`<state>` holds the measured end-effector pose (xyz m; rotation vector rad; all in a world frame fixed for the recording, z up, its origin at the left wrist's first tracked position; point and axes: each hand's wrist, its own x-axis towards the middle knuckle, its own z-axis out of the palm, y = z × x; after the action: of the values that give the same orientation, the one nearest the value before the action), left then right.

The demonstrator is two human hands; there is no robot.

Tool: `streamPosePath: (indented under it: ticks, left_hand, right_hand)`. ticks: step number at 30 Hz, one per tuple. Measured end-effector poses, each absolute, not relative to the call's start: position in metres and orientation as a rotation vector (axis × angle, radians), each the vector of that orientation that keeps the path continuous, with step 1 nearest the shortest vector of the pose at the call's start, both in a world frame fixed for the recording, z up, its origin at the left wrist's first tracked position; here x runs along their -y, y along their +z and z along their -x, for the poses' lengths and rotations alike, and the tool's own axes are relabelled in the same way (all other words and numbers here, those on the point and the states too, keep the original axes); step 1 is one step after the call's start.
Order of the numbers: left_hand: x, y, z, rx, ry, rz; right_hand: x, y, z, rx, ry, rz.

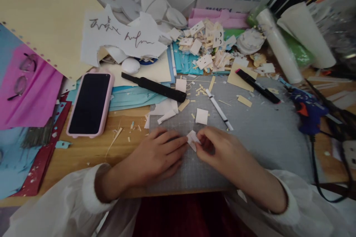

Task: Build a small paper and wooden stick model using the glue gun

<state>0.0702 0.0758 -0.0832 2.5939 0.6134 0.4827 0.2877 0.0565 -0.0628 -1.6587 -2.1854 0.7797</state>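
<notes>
A small white piece of paper [192, 139] lies between my hands, over the grey cutting mat [267, 137]. My right hand [222, 148] pinches its right edge between thumb and forefinger. With fingers stretched out and palm down, my left hand [162, 152] rests on the mat, its forefinger tip touching the paper's left corner. Just beyond the hands lies a square of white paper [201, 116], and a slim white pen [219, 109] is to its right. Torn white paper [165, 109] sits ahead of my left hand.
A black stick-like tool [155, 88] and a pink-cased phone [90, 103] lie to the left. Small paper pieces with drawn faces [204, 61] pile up at the back. To the right are a black marker [258, 86] and a blue glue gun [308, 111] with its cable.
</notes>
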Motion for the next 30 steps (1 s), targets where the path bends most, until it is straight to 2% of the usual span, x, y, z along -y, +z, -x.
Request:
streamPosePath:
  ticks: [7,14,30]
  left_hand:
    - [-0.076,-0.083,-0.07,-0.61,0.511,-2.576]
    - [-0.076,-0.083,-0.069,-0.601,0.493,-2.62]
    - [-0.074,-0.082,-0.071,-0.664,0.533,-2.667]
  right_hand:
    - [-0.051,-0.063,-0.287,2.24,0.67,1.641]
    - [-0.047,-0.061,-0.286,2.265,0.712,1.631]
    - [-0.031,-0.069,-0.283,2.252,0.448,1.624]
